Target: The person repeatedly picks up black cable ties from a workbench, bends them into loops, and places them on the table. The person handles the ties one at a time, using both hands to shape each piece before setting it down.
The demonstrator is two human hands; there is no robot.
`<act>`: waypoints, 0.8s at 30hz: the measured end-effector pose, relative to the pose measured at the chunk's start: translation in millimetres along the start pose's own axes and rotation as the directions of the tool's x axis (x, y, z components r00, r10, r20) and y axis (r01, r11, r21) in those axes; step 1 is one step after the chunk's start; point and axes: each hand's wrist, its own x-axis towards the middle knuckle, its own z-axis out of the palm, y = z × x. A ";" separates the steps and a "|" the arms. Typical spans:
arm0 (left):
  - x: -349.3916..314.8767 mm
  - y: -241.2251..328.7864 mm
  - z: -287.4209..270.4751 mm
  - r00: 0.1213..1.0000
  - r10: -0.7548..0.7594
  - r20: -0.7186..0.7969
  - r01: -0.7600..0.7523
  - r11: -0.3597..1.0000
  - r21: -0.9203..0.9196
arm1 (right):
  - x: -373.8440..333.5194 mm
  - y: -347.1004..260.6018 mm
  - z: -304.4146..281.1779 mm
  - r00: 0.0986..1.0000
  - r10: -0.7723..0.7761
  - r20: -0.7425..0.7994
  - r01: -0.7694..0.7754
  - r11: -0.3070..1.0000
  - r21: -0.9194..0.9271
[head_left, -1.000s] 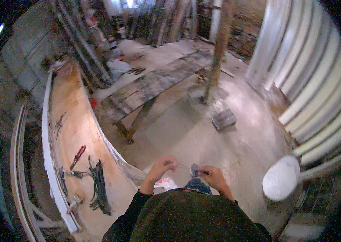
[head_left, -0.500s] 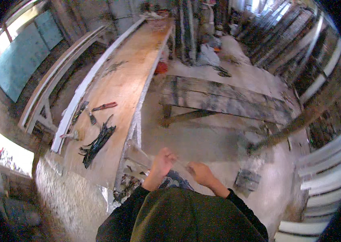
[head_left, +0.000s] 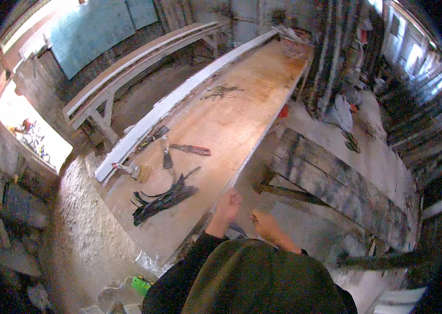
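Observation:
My left hand [head_left: 225,212] is held just off the near right edge of a long wooden workbench [head_left: 242,123], its fingers curled together. My right hand [head_left: 269,228] is a short way to its right, with the fingers also closed. Whatever the two hands pinch is too small and blurred to name. On the bench, nearest the left hand, lies a bundle of black strips [head_left: 163,203]. Beyond it are red-handled pliers or cutters [head_left: 192,150], a dark flat-bladed tool [head_left: 167,154] and a brush [head_left: 138,172].
A low plank bench [head_left: 336,178] stands to the right. White strips [head_left: 179,102] line the workbench's left edge, and another narrow bench [head_left: 127,73] is further left. A bright green object [head_left: 140,284] sits on the floor lower left. Poles [head_left: 331,57] stand at the back.
My view has turned left, so the workbench now fills the middle. Both hands stay close together in front of me, now nearer the bench edge in view. The tools lie where they were.

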 end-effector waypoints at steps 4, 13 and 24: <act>56.0 67.0 14.4 0.995 0.017 -0.096 -0.007 0.994 0.107 | 79.1 -31.0 -35.9 0.996 -0.093 0.007 0.093 0.996 -0.016; 51.8 146.0 -27.9 0.964 0.213 -0.159 -0.233 0.965 -0.121 | 179.1 -72.4 -36.8 0.897 -0.308 0.317 0.325 0.946 -0.003; -48.2 135.9 14.2 0.541 0.777 -0.323 -0.426 0.584 0.691 | 302.4 -9.4 6.3 0.618 -0.515 0.594 0.280 0.850 0.447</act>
